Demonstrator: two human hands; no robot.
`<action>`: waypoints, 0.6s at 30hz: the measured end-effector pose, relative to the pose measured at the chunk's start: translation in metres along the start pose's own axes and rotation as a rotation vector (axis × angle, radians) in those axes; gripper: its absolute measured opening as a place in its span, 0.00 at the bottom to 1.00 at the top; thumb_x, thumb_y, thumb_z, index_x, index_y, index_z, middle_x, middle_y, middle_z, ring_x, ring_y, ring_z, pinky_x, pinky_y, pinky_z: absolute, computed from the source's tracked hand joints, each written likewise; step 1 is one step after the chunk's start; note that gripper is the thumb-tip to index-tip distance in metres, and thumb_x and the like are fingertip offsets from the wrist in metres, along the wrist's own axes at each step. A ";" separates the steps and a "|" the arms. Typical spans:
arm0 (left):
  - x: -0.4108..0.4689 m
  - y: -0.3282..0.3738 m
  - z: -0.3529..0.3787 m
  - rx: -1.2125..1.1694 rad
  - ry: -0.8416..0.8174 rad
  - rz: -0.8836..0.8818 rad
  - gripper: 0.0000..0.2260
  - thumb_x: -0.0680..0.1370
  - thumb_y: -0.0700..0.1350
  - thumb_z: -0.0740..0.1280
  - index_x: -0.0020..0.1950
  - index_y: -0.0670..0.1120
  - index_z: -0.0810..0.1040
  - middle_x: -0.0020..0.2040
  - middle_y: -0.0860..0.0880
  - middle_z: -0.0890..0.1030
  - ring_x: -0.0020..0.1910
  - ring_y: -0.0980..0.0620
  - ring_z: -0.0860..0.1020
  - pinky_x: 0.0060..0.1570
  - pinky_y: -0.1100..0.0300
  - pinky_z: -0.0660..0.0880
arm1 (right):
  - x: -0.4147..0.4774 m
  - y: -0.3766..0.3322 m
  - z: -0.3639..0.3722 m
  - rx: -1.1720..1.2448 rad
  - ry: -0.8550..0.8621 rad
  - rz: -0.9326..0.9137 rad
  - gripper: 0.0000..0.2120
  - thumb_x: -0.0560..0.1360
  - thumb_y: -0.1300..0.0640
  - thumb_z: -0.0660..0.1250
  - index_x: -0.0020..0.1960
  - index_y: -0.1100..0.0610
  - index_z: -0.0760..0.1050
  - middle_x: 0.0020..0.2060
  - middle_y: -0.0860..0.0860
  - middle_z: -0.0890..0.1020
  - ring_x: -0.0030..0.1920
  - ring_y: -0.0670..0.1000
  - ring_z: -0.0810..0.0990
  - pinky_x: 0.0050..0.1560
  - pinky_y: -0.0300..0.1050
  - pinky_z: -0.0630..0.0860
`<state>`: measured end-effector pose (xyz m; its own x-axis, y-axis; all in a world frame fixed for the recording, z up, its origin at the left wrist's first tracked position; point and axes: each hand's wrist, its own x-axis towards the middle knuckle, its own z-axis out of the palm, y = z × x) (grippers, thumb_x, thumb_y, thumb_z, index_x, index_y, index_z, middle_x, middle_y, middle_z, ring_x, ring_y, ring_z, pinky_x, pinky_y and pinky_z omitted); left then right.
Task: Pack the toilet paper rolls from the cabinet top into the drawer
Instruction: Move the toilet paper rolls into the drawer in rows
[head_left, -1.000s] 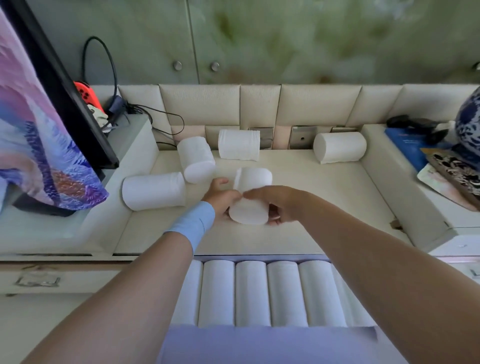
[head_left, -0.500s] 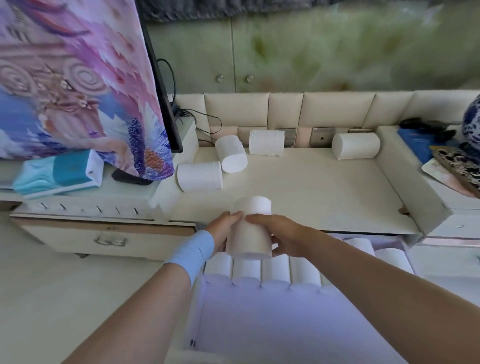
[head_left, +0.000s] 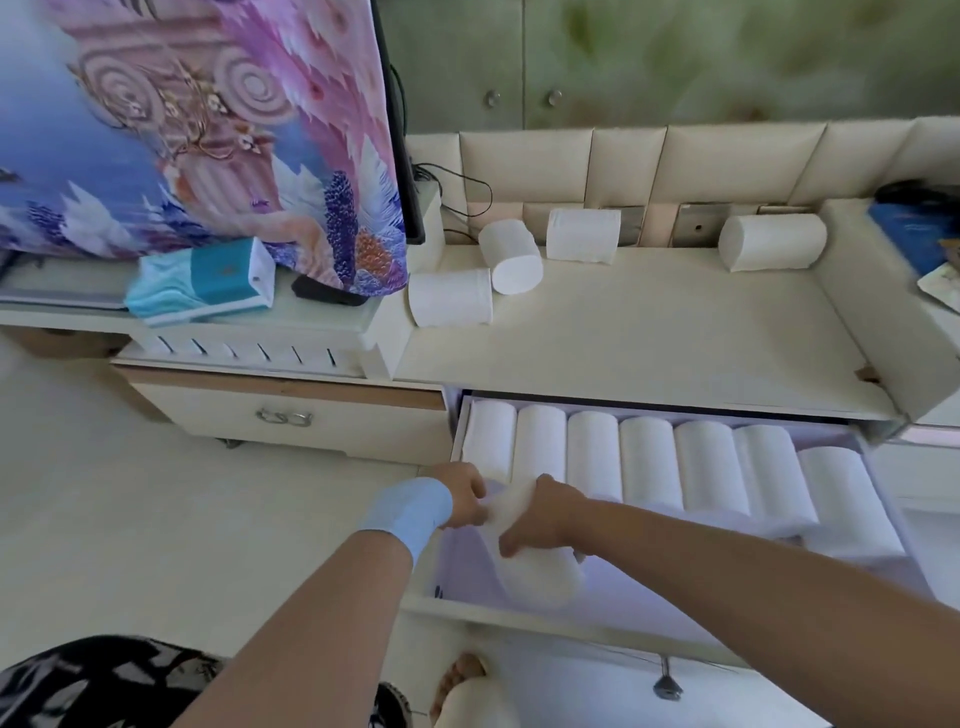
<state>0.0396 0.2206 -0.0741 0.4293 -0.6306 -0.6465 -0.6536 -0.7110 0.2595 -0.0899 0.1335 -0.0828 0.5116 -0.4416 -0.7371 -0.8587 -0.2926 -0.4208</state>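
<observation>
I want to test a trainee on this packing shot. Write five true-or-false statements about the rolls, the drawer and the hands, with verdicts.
1. The left hand and right hand both grip the held roll over the front left of the open drawer. True.
2. The cabinet top holds no rolls. False: four loose rolls lie there.
3. The back row in the drawer stands upright. False: those rolls lie on their sides, side by side.
4. A blue wristband is on the left wrist. True.
5. The teal tissue pack lies in the drawer. False: it lies on the unit to the left.
</observation>
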 end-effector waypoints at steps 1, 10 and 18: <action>0.002 -0.003 0.002 0.028 0.031 -0.001 0.04 0.76 0.44 0.67 0.48 0.51 0.73 0.48 0.49 0.74 0.43 0.46 0.73 0.45 0.58 0.73 | 0.002 -0.004 0.005 0.027 -0.001 0.022 0.43 0.62 0.46 0.80 0.69 0.58 0.63 0.58 0.56 0.75 0.56 0.61 0.80 0.43 0.56 0.84; 0.019 -0.032 0.003 -0.103 0.074 -0.041 0.18 0.76 0.49 0.69 0.66 0.51 0.75 0.66 0.47 0.76 0.60 0.46 0.76 0.52 0.60 0.71 | 0.035 -0.039 0.042 0.216 -0.187 0.229 0.20 0.84 0.53 0.54 0.52 0.67 0.78 0.56 0.63 0.84 0.54 0.60 0.85 0.46 0.48 0.81; 0.025 -0.038 0.008 -0.070 0.125 0.005 0.26 0.74 0.49 0.71 0.70 0.52 0.68 0.66 0.47 0.68 0.53 0.45 0.76 0.51 0.55 0.75 | 0.035 -0.027 0.021 0.234 -0.391 0.263 0.35 0.75 0.55 0.74 0.76 0.61 0.61 0.68 0.65 0.71 0.66 0.67 0.75 0.54 0.63 0.79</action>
<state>0.0704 0.2337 -0.1057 0.5029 -0.6651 -0.5520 -0.6129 -0.7248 0.3148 -0.0498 0.1435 -0.1081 0.2671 -0.1124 -0.9571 -0.9631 0.0022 -0.2690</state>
